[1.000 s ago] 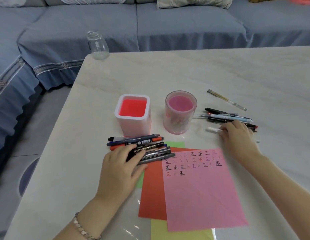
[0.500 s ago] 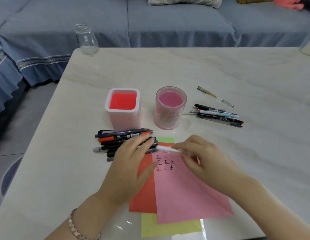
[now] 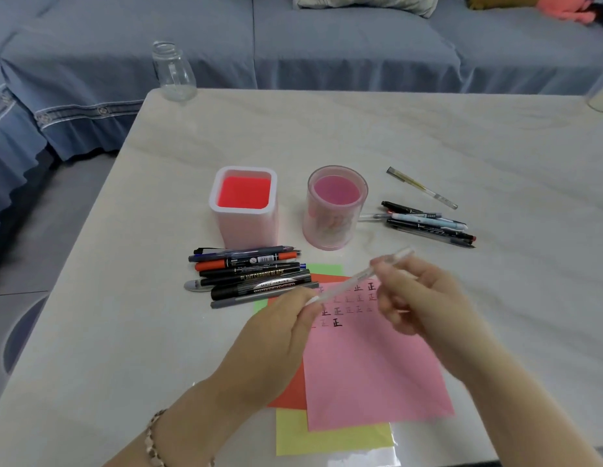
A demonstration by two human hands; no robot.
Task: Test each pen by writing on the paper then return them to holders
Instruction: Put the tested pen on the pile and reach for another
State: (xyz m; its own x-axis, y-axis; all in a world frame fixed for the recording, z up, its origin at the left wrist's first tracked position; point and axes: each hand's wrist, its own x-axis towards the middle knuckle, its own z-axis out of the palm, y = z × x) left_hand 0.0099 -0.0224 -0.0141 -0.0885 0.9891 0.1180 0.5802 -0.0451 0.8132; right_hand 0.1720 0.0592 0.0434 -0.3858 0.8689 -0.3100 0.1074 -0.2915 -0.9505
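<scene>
We see square holder (image 3: 243, 210) left of round holder (image 3: 334, 214) on the table (image 3: 495, 136); marker pile (image 3: 249, 274) before the square one, pen cluster (image 3: 428, 224) right of the round one, paper stack (image 3: 371, 375) nearest us, jar (image 3: 173, 72) at far-left corner.

There are two holders (image 3: 249, 230), one glass jar (image 3: 173, 72), four sheets of paper (image 3: 371, 375), two hands (image 3: 276, 335) holding one clear pen (image 3: 354, 279), roughly seven pens in the left pile (image 3: 253, 274) and about six in the right group (image 3: 428, 221).
</scene>
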